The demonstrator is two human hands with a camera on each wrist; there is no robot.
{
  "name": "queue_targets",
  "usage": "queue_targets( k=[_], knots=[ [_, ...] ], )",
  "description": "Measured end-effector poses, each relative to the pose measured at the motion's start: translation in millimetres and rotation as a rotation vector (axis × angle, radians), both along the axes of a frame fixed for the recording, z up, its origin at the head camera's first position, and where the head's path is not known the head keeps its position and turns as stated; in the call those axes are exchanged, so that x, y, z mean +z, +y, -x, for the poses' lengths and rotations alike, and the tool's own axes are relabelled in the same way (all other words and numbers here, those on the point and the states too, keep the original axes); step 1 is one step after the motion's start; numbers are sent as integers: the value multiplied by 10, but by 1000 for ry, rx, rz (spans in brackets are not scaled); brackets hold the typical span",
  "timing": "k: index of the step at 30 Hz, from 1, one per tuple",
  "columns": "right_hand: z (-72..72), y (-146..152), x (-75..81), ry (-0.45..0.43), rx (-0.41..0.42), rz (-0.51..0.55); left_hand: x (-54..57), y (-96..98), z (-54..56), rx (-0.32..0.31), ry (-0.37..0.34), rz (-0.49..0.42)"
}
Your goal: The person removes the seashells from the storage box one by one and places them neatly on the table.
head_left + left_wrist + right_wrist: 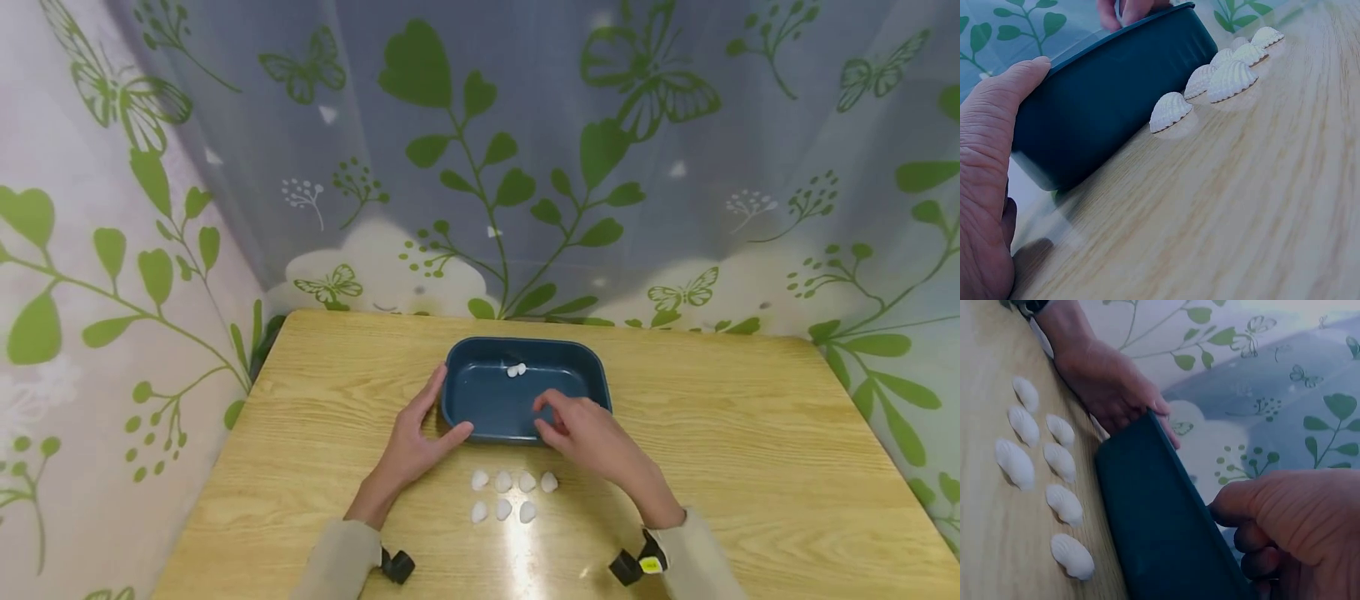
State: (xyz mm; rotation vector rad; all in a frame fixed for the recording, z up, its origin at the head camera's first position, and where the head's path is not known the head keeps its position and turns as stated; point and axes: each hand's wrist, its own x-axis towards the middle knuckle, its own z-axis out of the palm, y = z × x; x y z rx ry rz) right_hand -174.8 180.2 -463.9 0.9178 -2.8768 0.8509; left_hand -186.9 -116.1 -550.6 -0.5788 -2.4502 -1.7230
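Note:
A dark blue rectangular dish (495, 437) sits on the wooden table. My left hand (411, 442) grips its left end, thumb at the near rim and fingers along the side; the left wrist view shows the thumb (1022, 78) against the wall. Over the dish's right part hovers my right hand (588, 433), fingers loosely bent, thumb and forefinger apart with nothing visible between them. Two small white pieces (517, 370) lie inside, near the far wall. In front of the dish, several white ribbed seashells (503, 482) form two rows, also seen as shells (1063, 504) in the right wrist view.
The light wooden table (750, 450) extends on both sides of the dish. Behind it and at the sides hangs a curtain (517, 167) printed with green leaves and butterflies. Black wrist devices (397, 567) are strapped near both sleeves.

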Motion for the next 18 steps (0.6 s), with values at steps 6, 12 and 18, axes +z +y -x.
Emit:
queue_targets(
  k=[6,12,18],
  knots=[
    [284,-5,-81,-12,-53,-95,-37,-15,36,-5,12,23],
    [503,-78,-117,-11,-78,-159,-23,-18,33,5,18,18],
    [639,-141,-145,-31,-103,-205,-25,-8,16,0,13,24]
  ],
)
